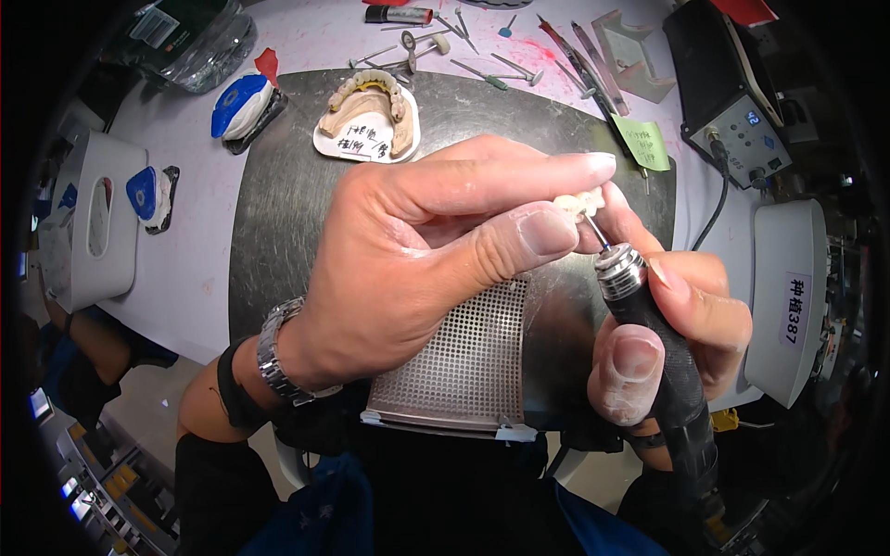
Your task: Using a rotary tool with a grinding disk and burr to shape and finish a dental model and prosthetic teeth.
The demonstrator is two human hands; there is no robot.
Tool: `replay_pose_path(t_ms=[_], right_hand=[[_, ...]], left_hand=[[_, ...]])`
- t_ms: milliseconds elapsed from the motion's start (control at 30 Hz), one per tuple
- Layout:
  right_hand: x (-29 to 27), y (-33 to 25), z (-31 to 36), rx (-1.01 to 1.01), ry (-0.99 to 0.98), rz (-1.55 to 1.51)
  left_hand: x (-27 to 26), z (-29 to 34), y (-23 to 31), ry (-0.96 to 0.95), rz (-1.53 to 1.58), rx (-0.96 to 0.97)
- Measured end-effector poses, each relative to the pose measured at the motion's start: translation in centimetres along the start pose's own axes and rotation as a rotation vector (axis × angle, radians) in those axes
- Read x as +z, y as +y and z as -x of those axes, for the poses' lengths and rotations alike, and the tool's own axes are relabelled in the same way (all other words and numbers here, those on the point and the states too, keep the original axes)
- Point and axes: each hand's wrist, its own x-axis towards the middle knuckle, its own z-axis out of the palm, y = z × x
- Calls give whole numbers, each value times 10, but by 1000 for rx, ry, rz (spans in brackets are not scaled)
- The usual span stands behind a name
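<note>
Between the thumb and fingers of my left hand [436,232] is a small whitish dental bridge [582,202], partly covered by the fingertips. My right hand [681,324] grips a black dental handpiece [663,343] with a ribbed metal collar. Its thin bur [596,230] points up and meets the underside of the bridge, or comes very close to it. Below my left hand lies a perforated metal grille [454,366]. A tan dental model [371,116] on a white base, bearing a row of teeth, stands beyond my left hand.
A dark metal plate [269,222] covers the bench middle. Left are two blue-and-white moulds [239,107] and a white bin [111,222]. Loose burs and polishing wheels [431,46] lie at the back. Right are a black control unit [737,120] with a cable and another white container [788,306].
</note>
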Motion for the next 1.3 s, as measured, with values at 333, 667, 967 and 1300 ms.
replay_pose_path(t_ms=[333, 667, 967, 1300], right_hand=[[3, 3, 2, 49, 106, -195], [2, 5, 2, 11, 134, -185], [6, 10, -3, -254, 10, 50], [-4, 5, -8, -248, -10, 101]], left_hand=[[3, -1, 2, -14, 94, -6], [5, -3, 0, -16, 132, -13], [6, -1, 1, 143, 255, -84], [9, 0, 2, 66, 200, -53]])
